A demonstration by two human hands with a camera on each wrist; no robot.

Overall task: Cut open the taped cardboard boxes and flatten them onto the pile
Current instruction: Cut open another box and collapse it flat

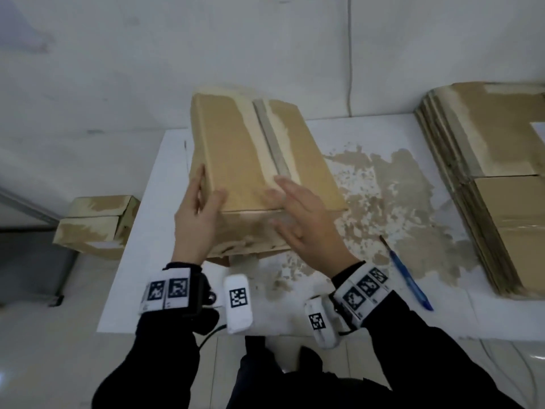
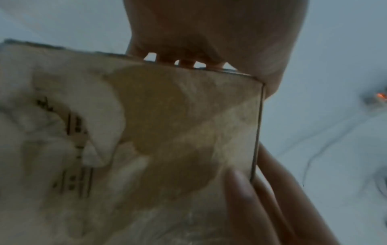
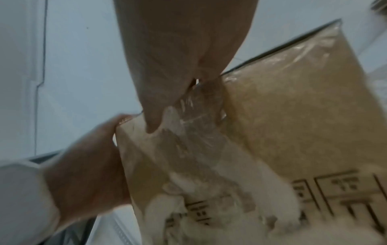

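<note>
A brown cardboard box [image 1: 236, 149] stands on the white table [image 1: 153, 261], with a grey taped seam [image 1: 272, 140] running along its top. My left hand [image 1: 206, 196] grips its near left corner, thumb on top and fingers down the left side. My right hand [image 1: 283, 202] lies flat on the top, fingers straight, at the near end of the seam. A blue-handled knife [image 1: 410, 278] lies on the table to the right, in neither hand. The left wrist view shows the box's worn printed side [image 2: 157, 124]. In the right wrist view the box [image 3: 282, 116] shows glossy tape under my thumb.
A pile of flattened boxes [image 1: 495, 172] lies at the table's right end. Two more closed boxes [image 1: 97, 225] sit stacked on the floor to the left. The table top has brown patches of torn-off paper [image 1: 392, 196]. A wall stands close behind the table.
</note>
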